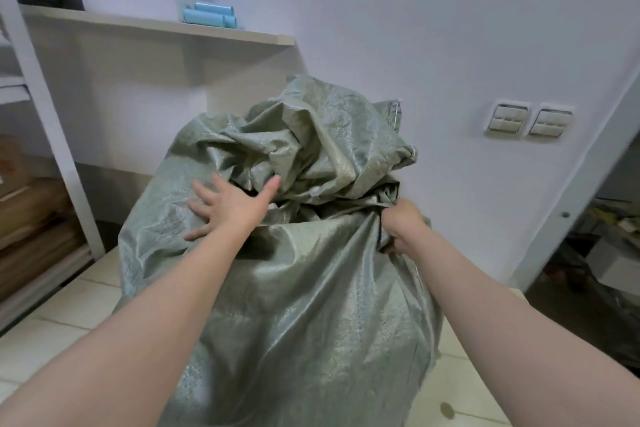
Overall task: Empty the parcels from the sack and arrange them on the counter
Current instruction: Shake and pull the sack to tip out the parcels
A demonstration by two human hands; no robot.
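— Grey-green woven plastic, that's the sack. It stands upright on the tiled floor, long axis vertical, crumpled mouth on top. Where are the hands?

— The left grip lies flat on the sack's upper left shoulder, fingers straight and spread, thumb reaching the lip of a dark gap in the folds. The right grip is clenched round a bunch of fabric at the right of the neck, with the cloth taut below it.

— And the parcels?

— None in sight. The bulging sides suggest they are inside. Something pale shows in the gap beside the left thumb, too small to tell.

— Which way is the opening?

— Between the two grips and just beyond them. The left one is nearer the gap, so I'd judge it the one to reach in while the right holds the edge.

— Room to work?

— The counter lies behind the sack and higher, with blue rolls at its back by the wall. It is seen nearly edge-on, so I cannot judge its free room. A white shelving unit with cardboard boxes stands close on the left, and a door frame on the right beyond the wall switches. Parcels would have to go up, over the mouth and forward-left, and the loose top folds could snag them.
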